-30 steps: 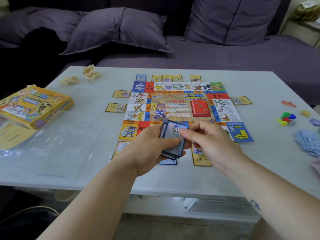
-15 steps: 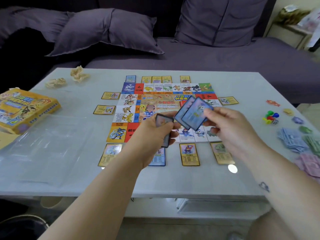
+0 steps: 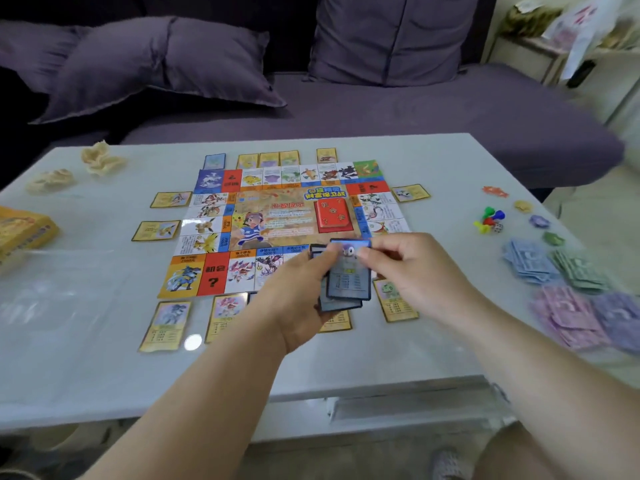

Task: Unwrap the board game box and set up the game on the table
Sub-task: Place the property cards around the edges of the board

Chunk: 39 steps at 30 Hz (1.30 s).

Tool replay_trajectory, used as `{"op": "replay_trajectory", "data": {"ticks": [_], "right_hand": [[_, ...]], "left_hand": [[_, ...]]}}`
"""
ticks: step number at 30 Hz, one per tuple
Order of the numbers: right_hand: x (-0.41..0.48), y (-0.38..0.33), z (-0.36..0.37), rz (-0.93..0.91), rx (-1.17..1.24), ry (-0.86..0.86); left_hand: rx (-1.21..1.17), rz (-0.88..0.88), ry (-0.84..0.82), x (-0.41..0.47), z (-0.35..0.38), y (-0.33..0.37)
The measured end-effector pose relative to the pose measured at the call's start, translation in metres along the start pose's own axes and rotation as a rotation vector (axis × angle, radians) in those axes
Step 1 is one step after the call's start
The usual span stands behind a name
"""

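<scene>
Mostly done, by the look of it. Nearest, left hand [image 3: 298, 299] has its grip clamped on a deck [image 3: 341, 289] of blue cards; right hand [image 3: 412, 268] pinches the top card at its upper edge. Both hover over the board's near edge. Cards [image 3: 166, 323] already lie around the board [image 3: 287, 220] on most sides, on the surface [image 3: 104, 375]. Money piles [image 3: 571, 306] and pawns [image 3: 489, 220] sit well right. Box [image 3: 24, 230] is open at far left, clear wrap [image 3: 52, 299] beside it. Left, I judge: dealing out the blue cards.
</scene>
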State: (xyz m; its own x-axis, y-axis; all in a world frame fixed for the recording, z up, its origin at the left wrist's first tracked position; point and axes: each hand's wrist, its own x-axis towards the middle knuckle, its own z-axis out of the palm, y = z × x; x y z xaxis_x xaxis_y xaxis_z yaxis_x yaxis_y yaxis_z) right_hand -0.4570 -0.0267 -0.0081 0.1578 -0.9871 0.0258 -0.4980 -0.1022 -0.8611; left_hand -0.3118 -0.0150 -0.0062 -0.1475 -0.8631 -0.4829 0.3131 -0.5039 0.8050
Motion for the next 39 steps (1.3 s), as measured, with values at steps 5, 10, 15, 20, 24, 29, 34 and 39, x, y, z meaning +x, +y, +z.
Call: {"op": "replay_trajectory", "data": {"ticks": [5,10,15,20,24,29,34,39], "right_hand": [[0.009,0.008,-0.031,0.089,0.089,0.134],[0.002,0.024,-0.013,0.11,-0.19,-0.107],[0.005,0.034,0.001,0.057,-0.411,-0.041],[0.002,0.037,0.004,0.033,-0.499,-0.029],[-0.003,0.034,0.008,-0.006,-0.549,0.021],[-0.006,0.038,0.009,-0.037,-0.611,0.074],[-0.018,0.038,-0.006,-0.11,-0.701,-0.012],[-0.036,0.044,-0.01,-0.164,-0.888,-0.247]], "left_hand": [[-0.128,0.079,0.025,-0.002,-0.009,0.017],[1.217,0.397,0.072,-0.005,-0.019,0.009],[1.784,0.426,-0.007,-0.008,-0.016,-0.024],[1.97,0.462,0.047,-0.012,-0.011,-0.03],[2.054,0.459,0.079,-0.015,-0.004,-0.036],[2.078,0.488,0.093,-0.014,-0.002,-0.049],[2.1,0.48,0.098,-0.014,-0.001,-0.052],[2.103,0.476,0.102,-0.015,-0.002,-0.054]]}}
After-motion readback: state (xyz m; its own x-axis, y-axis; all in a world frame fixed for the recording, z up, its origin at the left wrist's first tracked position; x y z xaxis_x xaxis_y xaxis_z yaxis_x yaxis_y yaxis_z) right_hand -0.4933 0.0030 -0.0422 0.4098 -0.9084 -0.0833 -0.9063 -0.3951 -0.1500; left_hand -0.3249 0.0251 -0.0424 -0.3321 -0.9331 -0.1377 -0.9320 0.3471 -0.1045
